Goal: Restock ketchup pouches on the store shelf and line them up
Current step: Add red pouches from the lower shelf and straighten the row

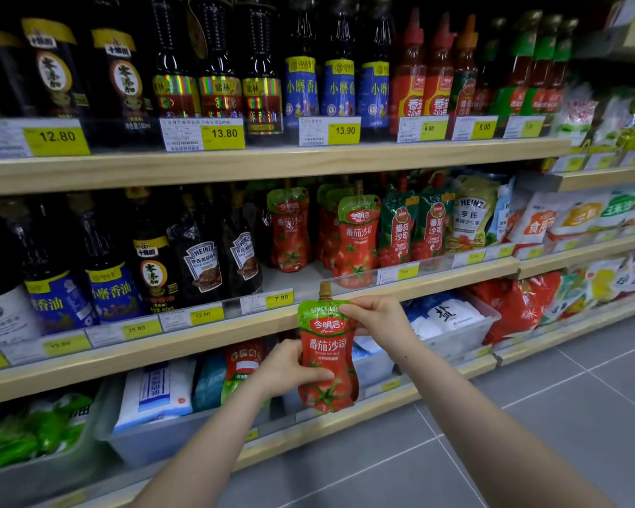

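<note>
Ketchup pouch [327, 357] held upright in front of the middle shelf [257, 320], its brown cap just below that shelf's front edge. Left hand [290, 368] grips the pouch's lower half, fingers curled round its left side with the thumb across the front. Right hand [374, 320] pinches the pouch's upper right corner between thumb and fingers.

On the middle shelf, behind its clear front rail, stand matching ketchup pouches: one [290, 229] to the left of a bare gap, one [358, 238] at the front to the right, with more behind it. Right of these stand darker green-topped pouches [415, 225], then a pale Heinz pouch [471, 218]. Dark sauce bottles [202, 251] fill the shelf's left part. A yellow price tag [280, 298] sits on the rail just above the held pouch's cap.
</note>
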The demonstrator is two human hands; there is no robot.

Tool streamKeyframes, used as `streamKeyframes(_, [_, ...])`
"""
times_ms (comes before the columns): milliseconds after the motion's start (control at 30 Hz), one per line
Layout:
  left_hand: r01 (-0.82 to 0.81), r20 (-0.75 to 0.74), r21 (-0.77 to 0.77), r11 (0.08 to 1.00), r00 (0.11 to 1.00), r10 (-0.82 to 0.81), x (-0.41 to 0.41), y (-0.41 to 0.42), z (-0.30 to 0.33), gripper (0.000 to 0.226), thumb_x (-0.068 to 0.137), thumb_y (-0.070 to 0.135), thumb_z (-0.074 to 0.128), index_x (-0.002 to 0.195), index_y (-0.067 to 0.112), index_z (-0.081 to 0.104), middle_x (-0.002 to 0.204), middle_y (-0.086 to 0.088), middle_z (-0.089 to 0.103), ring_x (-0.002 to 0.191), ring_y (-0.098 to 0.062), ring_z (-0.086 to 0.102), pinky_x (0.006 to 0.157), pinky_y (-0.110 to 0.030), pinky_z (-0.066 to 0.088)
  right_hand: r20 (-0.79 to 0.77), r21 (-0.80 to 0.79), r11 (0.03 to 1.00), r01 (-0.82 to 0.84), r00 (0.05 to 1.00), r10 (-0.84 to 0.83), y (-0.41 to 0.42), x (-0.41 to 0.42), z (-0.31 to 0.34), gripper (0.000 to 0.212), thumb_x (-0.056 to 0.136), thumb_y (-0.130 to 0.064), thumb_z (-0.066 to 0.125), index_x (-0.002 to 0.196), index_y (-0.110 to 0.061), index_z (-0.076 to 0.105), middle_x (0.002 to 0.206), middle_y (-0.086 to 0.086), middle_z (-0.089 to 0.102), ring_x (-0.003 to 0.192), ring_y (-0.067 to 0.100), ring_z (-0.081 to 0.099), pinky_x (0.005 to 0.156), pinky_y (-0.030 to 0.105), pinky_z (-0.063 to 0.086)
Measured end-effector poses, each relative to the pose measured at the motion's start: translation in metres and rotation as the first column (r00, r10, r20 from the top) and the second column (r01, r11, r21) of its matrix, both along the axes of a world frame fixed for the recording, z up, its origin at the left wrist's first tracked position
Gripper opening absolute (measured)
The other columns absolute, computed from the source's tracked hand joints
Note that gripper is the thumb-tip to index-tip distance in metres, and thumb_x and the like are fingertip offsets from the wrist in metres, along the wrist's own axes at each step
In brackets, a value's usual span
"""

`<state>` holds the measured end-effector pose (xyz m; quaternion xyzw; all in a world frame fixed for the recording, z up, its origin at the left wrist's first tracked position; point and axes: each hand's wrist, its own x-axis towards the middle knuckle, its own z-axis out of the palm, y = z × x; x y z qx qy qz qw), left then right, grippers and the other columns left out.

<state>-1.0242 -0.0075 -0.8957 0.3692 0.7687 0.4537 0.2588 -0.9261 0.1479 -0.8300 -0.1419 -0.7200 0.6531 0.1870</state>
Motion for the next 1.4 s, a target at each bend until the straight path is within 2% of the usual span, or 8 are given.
streamKeyframes(167, [0.008,0.111,0.041,0.999,0.994,-0.012,-0.002,-0.002,0.003,0.035,0.061,0.032,0.085,0.092,0.023,0.071,0.094,0.004,0.074,0.091,-0.011,0.069,0.088,-0.036,0.053,0.037,-0.075,0.995,0.068,0.997,-0.065,0.009,0.001,-0.006,0.007,0.082,-0.019,0.067,0.08,-0.013,0.07,0.063,-0.004,0.071,0.068,0.015,0.067,0.074,0.034,0.058])
streamKeyframes(367, [-0.121,0.0,0.074,0.99,0.993,0.122,0.003,0.006,0.007,0.022,0.065,0.031,0.083,0.082,0.034,0.069,0.08,0.017,0.072,0.078,0.002,0.067,0.074,-0.02,0.052,0.05,-0.088,0.994,-0.058,0.997,0.063,-0.006,0.004,-0.016,0.023,0.079,-0.01,0.07,0.1,-0.02,0.064,0.089,-0.003,0.072,0.076,0.004,0.069,0.06,0.021,0.056])
streamKeyframes(600, [-0.036,0.137,0.069,0.997,0.99,0.027,0.009,0.005,0.004,0.037,0.065,0.024,0.084,0.097,0.024,0.066,0.096,0.005,0.073,0.088,-0.009,0.069,0.078,-0.028,0.056,0.066,-0.099,0.995,0.007,0.998,0.0,0.0,-0.001,0.003,0.014,0.084,-0.016,0.066,0.096,-0.014,0.061,0.084,-0.001,0.068,0.069,0.005,0.066,0.049,0.015,0.052])
streamKeyframes(767, [-0.293,0.22,0.214,0.932,0.944,0.247,0.019,0.022,0.012,0.023,0.066,0.023,0.082,0.084,0.028,0.068,0.094,-0.001,0.074,0.082,-0.012,0.07,0.08,-0.031,0.055,0.028,-0.011,0.975,0.221,0.975,-0.221,0.004,0.013,-0.011,0.036,0.077,-0.02,0.073,0.107,-0.011,0.053,0.095,0.004,0.058,0.088,0.016,0.059,0.076,0.029,0.054])
streamKeyframes(867, [-0.417,0.321,0.289,0.862,0.89,0.323,0.025,0.032,0.019,0.027,0.067,0.027,0.081,0.09,0.024,0.067,0.095,-0.002,0.073,0.086,-0.017,0.069,0.08,-0.034,0.054,0.088,-0.149,0.938,0.314,0.949,-0.303,-0.007,0.03,-0.036,0.029,0.076,-0.025,0.074,0.086,-0.012,0.05,0.083,0.005,0.054,0.076,0.018,0.056,0.067,0.029,0.05])
streamKeyframes(967, [-0.424,0.285,0.295,0.857,0.895,0.344,0.025,0.032,0.023,0.026,0.068,0.027,0.081,0.09,0.023,0.068,0.093,0.0,0.073,0.081,-0.013,0.07,0.073,-0.029,0.054,0.183,-0.271,0.921,0.279,0.954,-0.235,-0.026,0.037,-0.05,0.027,0.081,-0.029,0.069,0.074,-0.011,0.049,0.065,0.003,0.054,0.062,0.015,0.055,0.06,0.024,0.049])
streamKeyframes(1067, [-0.434,0.269,0.29,0.853,0.892,0.363,0.03,0.029,0.018,0.027,0.068,0.027,0.081,0.091,0.021,0.068,0.093,0.001,0.072,0.083,-0.013,0.069,0.077,-0.031,0.054,0.133,-0.314,0.924,0.218,0.974,-0.184,-0.035,0.042,-0.053,0.027,0.085,-0.024,0.064,0.065,-0.01,0.053,0.047,-0.004,0.054,0.062,0.016,0.055,0.061,0.024,0.047])
streamKeyframes(1400, [-0.437,0.193,0.292,0.851,0.898,0.394,0.037,0.028,0.007,0.026,0.067,0.033,0.081,0.087,0.029,0.065,0.085,0.014,0.069,0.08,-0.002,0.066,0.073,-0.023,0.052,0.097,-0.531,0.831,0.168,0.986,-0.137,-0.038,0.046,-0.063,0.018,0.087,-0.017,0.061,0.07,-0.009,0.058,0.062,0.004,0.059,0.06,0.012,0.056,0.064,0.021,0.044])
